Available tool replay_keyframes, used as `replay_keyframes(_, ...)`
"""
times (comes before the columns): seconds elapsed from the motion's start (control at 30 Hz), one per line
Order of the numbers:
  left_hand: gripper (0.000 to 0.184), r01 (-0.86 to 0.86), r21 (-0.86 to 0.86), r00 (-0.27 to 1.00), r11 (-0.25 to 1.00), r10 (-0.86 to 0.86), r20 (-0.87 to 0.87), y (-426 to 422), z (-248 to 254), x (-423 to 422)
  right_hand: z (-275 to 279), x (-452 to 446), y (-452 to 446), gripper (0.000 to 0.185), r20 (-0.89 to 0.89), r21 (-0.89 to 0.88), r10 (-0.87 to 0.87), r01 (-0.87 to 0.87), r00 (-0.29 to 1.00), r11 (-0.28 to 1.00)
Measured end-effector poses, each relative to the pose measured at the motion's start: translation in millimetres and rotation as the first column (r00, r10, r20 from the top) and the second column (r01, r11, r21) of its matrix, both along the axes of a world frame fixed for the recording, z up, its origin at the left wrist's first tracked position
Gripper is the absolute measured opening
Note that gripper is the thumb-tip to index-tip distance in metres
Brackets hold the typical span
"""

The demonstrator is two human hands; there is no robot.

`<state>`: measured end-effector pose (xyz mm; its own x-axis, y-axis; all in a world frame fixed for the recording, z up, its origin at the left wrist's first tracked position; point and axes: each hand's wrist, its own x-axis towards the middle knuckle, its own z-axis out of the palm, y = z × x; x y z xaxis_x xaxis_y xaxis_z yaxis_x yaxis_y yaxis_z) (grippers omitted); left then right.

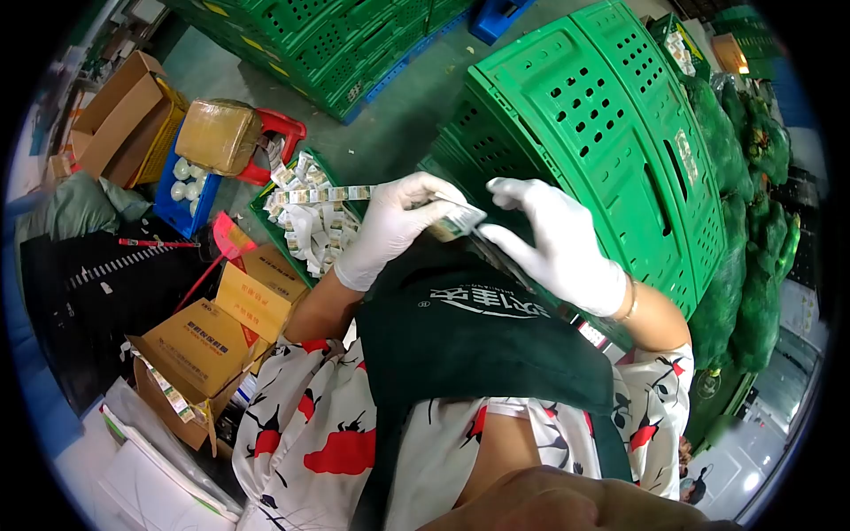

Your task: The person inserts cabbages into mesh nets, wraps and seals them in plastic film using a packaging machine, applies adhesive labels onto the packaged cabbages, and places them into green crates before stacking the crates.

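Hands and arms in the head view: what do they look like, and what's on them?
The left hand and right hand wear plain white, close-fitting gloves that end around the wrists, with no markings that I can make out. A thin bracelet circles the right wrist. The forearms are bare below loose white sleeves printed with red and dark shapes.

Grey floor (354, 152), blue base (382, 88) under stacked green crates (323, 53), red stool (288, 126).
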<state>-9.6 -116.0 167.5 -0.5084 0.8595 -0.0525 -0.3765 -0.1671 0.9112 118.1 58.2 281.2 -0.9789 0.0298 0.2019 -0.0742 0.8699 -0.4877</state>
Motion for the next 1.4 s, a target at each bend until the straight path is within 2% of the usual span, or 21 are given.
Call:
replay_keyframes(0.1,0.026,-0.085,-0.205,0.996,0.975,0.084,-0.012,-9.3,-34.4,-11.8,23.3,20.1,12.9,0.042,0.031,-0.064,-0.108,0.109,0.994,0.992)
replay_keyframes(0.13,0.021,-0.071,-0.257,0.996,0.964,0.084,0.041,-14.0,-48.9,-18.1,29.1,28.3,18.1,0.041,0.058,-0.075,-0.161,0.165,0.985,0.983)
replay_keyframes(0.27,0.012,-0.143,-0.428,0.987,0.892,0.162,0.008,-17.0,-141.2,-20.9,40.7,69.1,35.2,0.035,0.201,-0.166,-0.380,0.414,0.903,0.895)
replay_keyframes(0.4,0.028,-0.270,-0.514,0.962,0.814,0.204,-0.182,1.2,-244.8,-22.0,43.9,90.1,39.9,0.030,0.280,-0.172,-0.498,0.554,0.820,0.815)
replay_keyframes(0.47,0.041,-0.326,-0.588,0.940,0.740,0.189,-0.283,20.4,-276.5,-20.8,50.9,100.1,36.0,0.027,0.281,-0.158,-0.552,0.606,0.785,0.780)
replay_keyframes(0.57,0.043,-0.348,-0.655,0.933,0.671,0.178,-0.313,48.4,-286.3,-25.8,56.2,108.8,36.6,0.027,0.275,-0.142,-0.618,0.667,0.736,0.732)
replay_keyframes(0.6,0.044,-0.317,-0.725,0.942,0.611,0.116,-0.314,55.0,-287.2,-30.7,54.6,114.1,37.9,0.026,0.280,-0.181,-0.644,0.698,0.712,0.693)
replay_keyframes(0.7,0.045,-0.411,-0.795,0.846,0.445,-0.138,-0.515,60.0,-288.1,-38.7,59.3,126.7,34.2,0.026,0.277,-0.143,-0.674,0.723,0.685,0.676)
replay_keyframes(0.73,0.046,-0.347,-0.833,0.862,0.432,-0.203,-0.465,57.7,-289.9,-45.6,58.2,129.5,34.7,0.026,0.286,-0.138,-0.683,0.734,0.673,0.665)
replay_keyframes(0.87,0.047,-0.118,-0.794,0.963,0.597,-0.127,-0.239,53.6,-311.9,-61.8,54.3,139.4,39.0,0.026,0.306,-0.153,-0.727,0.785,0.615,0.600)
replay_keyframes(0.97,0.048,-0.038,-0.839,0.964,0.542,-0.202,-0.174,54.8,-340.1,-74.0,61.4,147.9,46.2,0.026,0.246,-0.094,-0.775,0.810,0.582,0.579)
replay_keyframes(1.0,0.048,-0.145,-0.861,0.703,0.487,-0.562,-0.436,58.7,-332.9,-84.5,58.5,150.8,54.5,0.026,0.175,-0.094,-0.794,0.813,0.582,0.575)
replay_keyframes(1.07,0.040,-0.242,-0.764,0.905,0.598,-0.145,-0.400,50.6,-322.7,-87.3,49.1,154.2,81.1,0.025,0.041,-0.113,-0.816,0.814,0.577,0.570)
replay_keyframes(1.1,0.036,-0.305,-0.710,0.939,0.634,0.077,-0.334,45.9,-321.5,-89.6,45.9,153.8,94.8,0.024,-0.025,-0.127,-0.820,0.811,0.572,0.571)
replay_keyframes(1.13,0.030,-0.438,-0.670,0.871,0.599,0.099,-0.482,33.1,-329.3,-113.4,49.0,150.9,103.0,0.023,-0.037,-0.063,-0.816,0.814,0.576,0.578)
replay_keyframes(1.2,0.021,-0.716,-0.276,0.689,0.641,0.584,-0.430,28.3,-293.2,-133.7,43.9,150.7,117.9,0.026,-0.010,-0.055,-0.808,0.807,0.589,0.589)
replay_keyframes(1.23,0.019,-0.732,-0.305,0.581,0.609,0.324,-0.747,15.5,-265.9,-166.9,38.9,146.0,122.6,0.028,0.010,-0.067,-0.803,0.802,0.596,0.594)
replay_keyframes(1.27,0.020,-0.744,-0.105,0.516,0.660,0.467,-0.718,12.9,-245.0,-192.9,27.2,146.1,130.9,0.029,-0.067,0.064,-0.751,0.754,0.657,0.654)
replay_keyframes(1.3,0.029,-0.824,-0.040,0.493,0.564,0.681,-0.542,34.8,-185.1,-191.3,16.1,147.3,138.6,0.030,-0.128,0.204,-0.687,0.697,0.715,0.688)
replay_keyframes(1.33,0.034,-0.798,0.033,0.458,0.601,0.642,-0.614,47.8,-113.0,-185.5,12.6,142.9,143.3,0.028,-0.151,0.237,-0.678,0.692,0.719,0.682)
replay_keyframes(1.4,0.033,-0.717,0.239,0.436,0.655,0.689,-0.579,82.0,-5.9,-165.6,10.8,137.8,148.0,0.025,-0.185,0.272,-0.681,0.703,0.708,0.657)
